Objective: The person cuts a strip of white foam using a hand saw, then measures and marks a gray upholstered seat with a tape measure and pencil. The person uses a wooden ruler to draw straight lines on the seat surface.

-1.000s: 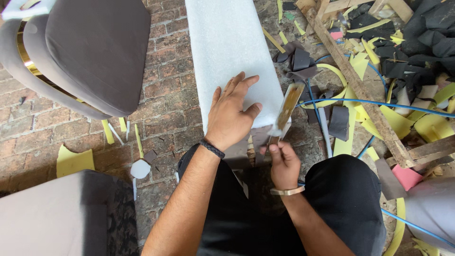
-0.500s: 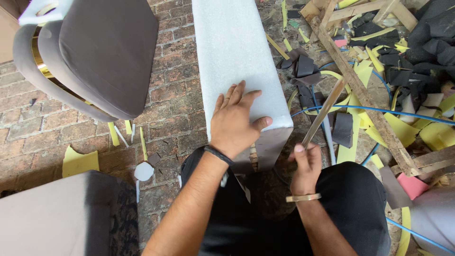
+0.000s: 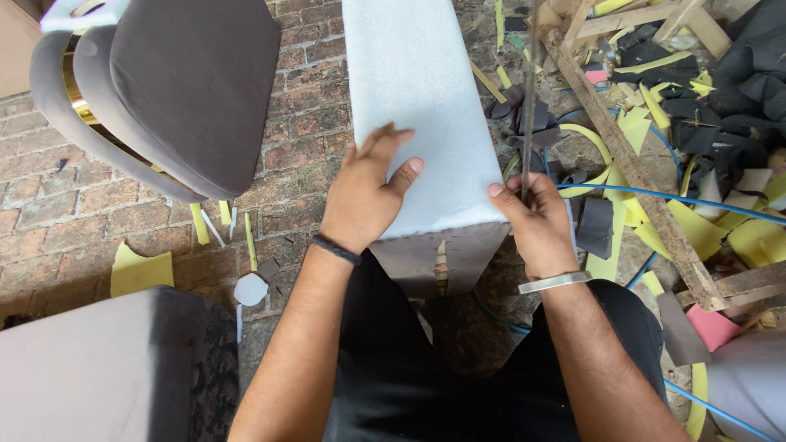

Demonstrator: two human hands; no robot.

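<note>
My left hand [image 3: 364,192] lies flat, fingers spread, on the long white foam-topped panel [image 3: 417,106]. My right hand [image 3: 536,217] has its fingers wrapped around a thin dark blade [image 3: 528,98] at the panel's edge.

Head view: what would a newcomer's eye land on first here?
First the long white foam-covered panel running up the middle over the brick floor, with the left hand flat on its near end. The right hand at the panel's right corner has its grip on a thin dark blade-like tool. Yellow and black foam scraps litter the right side; a grey upholstered chair lies top left.
</note>
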